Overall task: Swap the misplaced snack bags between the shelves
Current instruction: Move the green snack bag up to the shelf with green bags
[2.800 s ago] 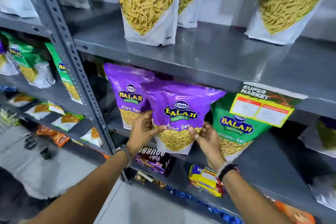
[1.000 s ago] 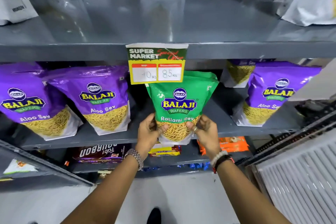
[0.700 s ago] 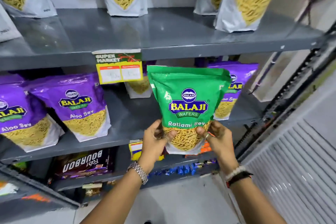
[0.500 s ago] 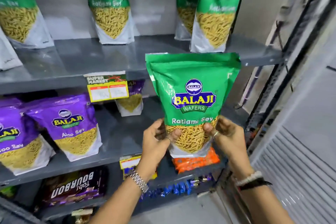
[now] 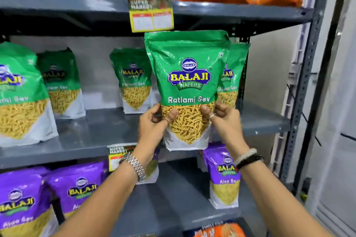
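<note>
Gripping the green Ratlami Sev bag (image 5: 187,90) by its lower sides, left hand (image 5: 154,123) and right hand (image 5: 223,119) keep it upright, apparently to stand it on the matching green shelf (image 5: 92,136).

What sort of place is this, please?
Most likely a supermarket aisle: grey metal shelves stocked with rows of matching snack bags, with "Super Market" price tags clipped to shelf edges.

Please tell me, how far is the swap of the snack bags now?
Done, as far as visible: the lower shelf shows only purple Aloo Sev bags.

In hand: the green Ratlami Sev bag is held by the left hand and right hand in front of the middle shelf, not yet set down.

Left: stand it among the green bags there.
</note>
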A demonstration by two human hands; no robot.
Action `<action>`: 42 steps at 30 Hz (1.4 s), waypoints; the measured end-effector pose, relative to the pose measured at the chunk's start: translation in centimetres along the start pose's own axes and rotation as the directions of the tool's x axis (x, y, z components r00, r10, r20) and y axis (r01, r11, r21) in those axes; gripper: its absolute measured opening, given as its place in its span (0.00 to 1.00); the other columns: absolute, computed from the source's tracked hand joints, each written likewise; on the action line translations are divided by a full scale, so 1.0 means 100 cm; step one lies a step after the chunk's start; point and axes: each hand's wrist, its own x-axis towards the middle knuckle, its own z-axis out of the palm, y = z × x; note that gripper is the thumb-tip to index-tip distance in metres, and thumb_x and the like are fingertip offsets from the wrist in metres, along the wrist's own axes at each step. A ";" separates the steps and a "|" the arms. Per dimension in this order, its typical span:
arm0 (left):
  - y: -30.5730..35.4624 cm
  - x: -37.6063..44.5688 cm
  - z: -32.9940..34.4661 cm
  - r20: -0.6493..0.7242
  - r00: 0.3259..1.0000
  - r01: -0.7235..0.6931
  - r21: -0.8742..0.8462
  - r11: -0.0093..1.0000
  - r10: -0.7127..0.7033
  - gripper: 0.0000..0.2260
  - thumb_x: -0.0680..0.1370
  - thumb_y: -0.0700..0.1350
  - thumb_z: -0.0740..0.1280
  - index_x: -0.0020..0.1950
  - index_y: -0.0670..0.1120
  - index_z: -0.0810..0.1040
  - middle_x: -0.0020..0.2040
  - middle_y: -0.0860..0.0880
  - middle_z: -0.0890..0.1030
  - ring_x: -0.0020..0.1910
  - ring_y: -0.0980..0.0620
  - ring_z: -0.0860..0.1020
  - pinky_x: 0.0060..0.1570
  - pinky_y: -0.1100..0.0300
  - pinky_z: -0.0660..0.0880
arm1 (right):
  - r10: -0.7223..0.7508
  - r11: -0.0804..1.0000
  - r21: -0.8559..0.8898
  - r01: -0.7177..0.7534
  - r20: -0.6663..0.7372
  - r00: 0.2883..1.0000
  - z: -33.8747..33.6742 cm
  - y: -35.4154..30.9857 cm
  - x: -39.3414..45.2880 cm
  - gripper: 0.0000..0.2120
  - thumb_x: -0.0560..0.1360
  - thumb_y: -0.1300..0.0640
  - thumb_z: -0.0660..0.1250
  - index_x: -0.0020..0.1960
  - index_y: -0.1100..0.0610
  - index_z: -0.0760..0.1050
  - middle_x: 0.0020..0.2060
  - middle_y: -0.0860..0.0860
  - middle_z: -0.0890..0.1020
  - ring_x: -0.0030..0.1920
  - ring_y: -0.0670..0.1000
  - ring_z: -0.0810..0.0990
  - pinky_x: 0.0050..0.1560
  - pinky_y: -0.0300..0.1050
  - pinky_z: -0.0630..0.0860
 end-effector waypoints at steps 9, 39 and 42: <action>-0.032 0.062 -0.031 -0.067 0.997 0.050 0.123 0.991 -0.042 0.17 0.71 0.43 0.71 0.59 0.42 0.77 0.48 0.48 0.83 0.42 0.62 0.81 0.44 0.69 0.77 | 0.066 0.997 -0.028 -0.066 0.005 0.998 0.059 0.026 0.051 0.17 0.66 0.48 0.74 0.42 0.62 0.76 0.48 0.59 0.85 0.47 0.51 0.80 0.58 0.62 0.74; -0.076 0.097 -0.170 0.038 0.968 0.214 0.389 0.896 -0.248 0.44 0.54 0.59 0.78 0.66 0.52 0.65 0.60 0.52 0.77 0.61 0.51 0.75 0.66 0.51 0.69 | 0.061 0.998 -0.055 -0.044 0.353 0.934 0.190 0.082 0.053 0.24 0.61 0.41 0.74 0.55 0.42 0.71 0.54 0.48 0.82 0.57 0.49 0.80 0.63 0.56 0.75; -0.074 0.096 -0.169 0.044 0.966 0.218 0.383 0.898 -0.254 0.37 0.62 0.50 0.78 0.66 0.52 0.65 0.59 0.51 0.77 0.62 0.51 0.74 0.65 0.54 0.69 | 0.064 0.997 -0.072 -0.041 0.353 0.933 0.191 0.084 0.053 0.24 0.63 0.42 0.74 0.56 0.42 0.71 0.55 0.49 0.82 0.58 0.49 0.80 0.63 0.57 0.75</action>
